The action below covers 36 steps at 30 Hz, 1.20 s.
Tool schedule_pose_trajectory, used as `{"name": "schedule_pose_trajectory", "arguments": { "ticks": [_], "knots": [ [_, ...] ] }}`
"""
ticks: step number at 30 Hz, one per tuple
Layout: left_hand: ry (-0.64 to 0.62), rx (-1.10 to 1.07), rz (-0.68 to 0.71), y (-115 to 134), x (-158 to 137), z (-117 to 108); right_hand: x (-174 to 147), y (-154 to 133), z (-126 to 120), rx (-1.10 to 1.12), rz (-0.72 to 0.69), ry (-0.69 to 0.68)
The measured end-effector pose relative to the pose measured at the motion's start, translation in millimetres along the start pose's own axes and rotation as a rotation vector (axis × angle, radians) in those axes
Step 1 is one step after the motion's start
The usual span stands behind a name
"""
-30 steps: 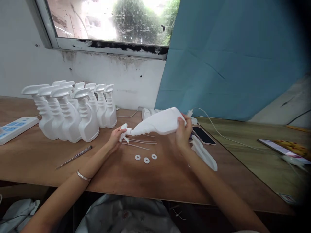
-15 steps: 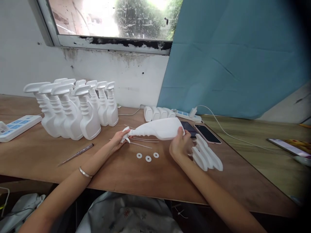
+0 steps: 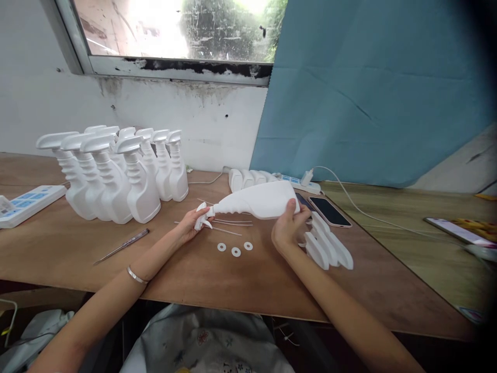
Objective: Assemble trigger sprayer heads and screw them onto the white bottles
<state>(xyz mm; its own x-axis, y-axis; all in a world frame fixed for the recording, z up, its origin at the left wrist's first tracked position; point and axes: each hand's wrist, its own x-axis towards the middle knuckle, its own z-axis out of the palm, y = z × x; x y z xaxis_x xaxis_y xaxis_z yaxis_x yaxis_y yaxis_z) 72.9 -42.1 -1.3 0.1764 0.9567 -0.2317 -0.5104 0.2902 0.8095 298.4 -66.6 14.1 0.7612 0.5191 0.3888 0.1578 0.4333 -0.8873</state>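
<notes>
Bottle (image 3: 259, 201), white, held sideways above table (image 3: 233, 282): spray head (image 3: 200, 221) gripped in left hand (image 3: 188, 226), base (image 3: 293, 196) clasped in right hand (image 3: 286, 230).

A white bottle (image 3: 258, 201) and its spray head (image 3: 201, 217) bridge left grip (image 3: 189, 224) and right grip (image 3: 287, 228), barring the middle of the counter (image 3: 233, 285). Open room stretches along the near edge between the forearms (image 3: 334, 292), short of three rings (image 3: 233, 253). Upright spray bottles (image 3: 112, 190) wall off the far left; curved white pieces (image 3: 330, 246) and a phone (image 3: 330, 211) crowd the right.
</notes>
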Motion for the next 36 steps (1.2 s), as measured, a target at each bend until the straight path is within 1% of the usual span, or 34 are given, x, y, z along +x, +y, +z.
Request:
{"name": "schedule_pose_trajectory", "arguments": {
  "ticks": [3,7,10,12,16,20,22,25,27,29,31,33,36],
  "knots": [
    [0.004,-0.006,0.031,0,0,0,-1,1,0,0.019,0.011,-0.013],
    [-0.018,0.009,0.056,0,2,-2,-2,2,0,-0.033,0.007,0.012],
    [-0.03,0.03,0.088,-2,3,-5,-2,6,1,-0.031,0.019,0.01],
    [-0.018,0.044,0.103,-4,4,-6,-4,10,1,-0.037,0.041,-0.005],
    [-0.002,0.061,0.082,-8,4,-7,-6,17,2,-0.03,0.101,-0.062],
    [0.001,0.05,0.089,-7,4,-6,-3,20,2,0.002,0.115,-0.091],
    [0.006,0.038,0.094,-3,5,-6,0,21,3,0.122,0.118,-0.16],
    [0.025,0.017,0.114,4,5,-8,4,20,3,0.302,0.071,-0.332],
    [0.05,0.007,0.137,10,5,-10,6,18,2,0.288,0.036,-0.445],
    [0.078,0.013,0.16,14,5,-12,10,17,-1,0.195,0.001,-0.499],
    [0.096,0.025,0.171,16,5,-14,14,18,-3,0.087,-0.056,-0.479],
    [0.084,0.046,0.168,15,7,-17,20,21,-5,0.025,-0.101,-0.415],
    [0.017,0.089,0.157,10,8,-19,27,23,-5,0.048,-0.079,-0.355]
  ]
}}
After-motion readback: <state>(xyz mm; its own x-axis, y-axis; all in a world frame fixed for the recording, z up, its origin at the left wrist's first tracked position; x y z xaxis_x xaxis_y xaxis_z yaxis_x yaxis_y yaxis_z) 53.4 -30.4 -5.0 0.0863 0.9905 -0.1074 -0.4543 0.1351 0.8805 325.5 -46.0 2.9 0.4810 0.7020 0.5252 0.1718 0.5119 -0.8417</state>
